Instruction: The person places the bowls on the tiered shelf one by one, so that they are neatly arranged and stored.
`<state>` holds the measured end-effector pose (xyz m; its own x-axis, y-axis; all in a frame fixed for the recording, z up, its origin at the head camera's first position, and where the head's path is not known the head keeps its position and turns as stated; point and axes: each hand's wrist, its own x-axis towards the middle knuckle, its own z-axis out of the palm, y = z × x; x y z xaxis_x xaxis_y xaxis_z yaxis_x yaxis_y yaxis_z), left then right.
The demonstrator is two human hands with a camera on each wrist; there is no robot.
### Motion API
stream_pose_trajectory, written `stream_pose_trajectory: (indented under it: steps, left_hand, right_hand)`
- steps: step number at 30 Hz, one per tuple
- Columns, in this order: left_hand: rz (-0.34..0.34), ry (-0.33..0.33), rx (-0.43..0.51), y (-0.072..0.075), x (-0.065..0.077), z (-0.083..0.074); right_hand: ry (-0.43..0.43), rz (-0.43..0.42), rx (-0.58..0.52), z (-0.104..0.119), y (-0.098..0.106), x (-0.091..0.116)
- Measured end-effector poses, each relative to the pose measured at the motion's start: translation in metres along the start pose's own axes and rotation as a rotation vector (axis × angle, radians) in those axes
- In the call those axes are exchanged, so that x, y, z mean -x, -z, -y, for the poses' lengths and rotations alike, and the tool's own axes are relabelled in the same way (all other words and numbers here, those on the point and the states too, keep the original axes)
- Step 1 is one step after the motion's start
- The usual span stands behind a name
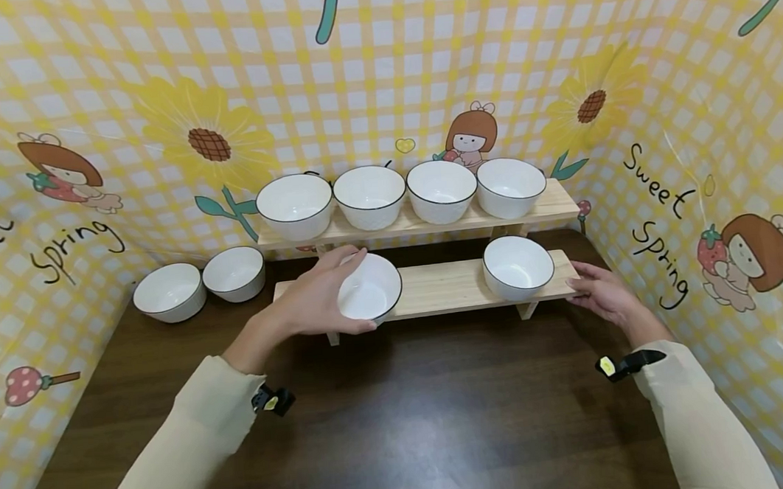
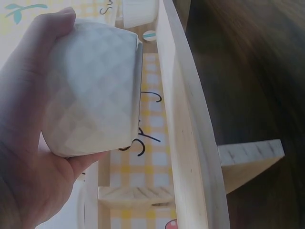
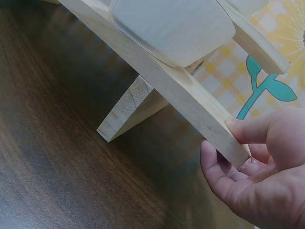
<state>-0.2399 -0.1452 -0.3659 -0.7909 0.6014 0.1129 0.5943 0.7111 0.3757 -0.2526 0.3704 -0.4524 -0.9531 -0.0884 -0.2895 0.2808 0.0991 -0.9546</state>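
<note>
My left hand [image 1: 324, 296] grips a white bowl [image 1: 370, 288] with a dark rim, thumb and fingers spread round its sides, over the left part of the lower wooden shelf [image 1: 437, 290]. In the left wrist view the bowl [image 2: 93, 90] shows a diamond-textured wall; whether its base touches the board cannot be told. My right hand [image 1: 604, 292] pinches the right end of that shelf, thumb on top and fingers below, as the right wrist view shows at the board's end [image 3: 224, 138]. Another white bowl [image 1: 518, 267] stands on the shelf's right part.
Several white bowls [image 1: 370, 197] stand in a row on the upper wooden shelf [image 1: 555, 200] behind. Two more bowls, one at the far left [image 1: 169, 293] and one beside it [image 1: 234, 274], sit on the dark table [image 1: 440, 404]. Checked cloth [image 1: 369, 76] hangs around the back and sides.
</note>
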Motion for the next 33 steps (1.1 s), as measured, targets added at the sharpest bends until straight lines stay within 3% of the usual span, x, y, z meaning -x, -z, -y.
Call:
stream_pose_trajectory:
  steps: [16, 33]
  left_hand:
    - [0.023, -0.012, 0.010, -0.017, -0.031, -0.016]
    - [0.010, -0.087, 0.014, -0.038, -0.066, -0.039]
  right_hand:
    - [0.007, 0.002, 0.000, 0.000, 0.000, 0.001]
    - [-0.003, 0.001, -0.009, -0.001, 0.001, 0.000]
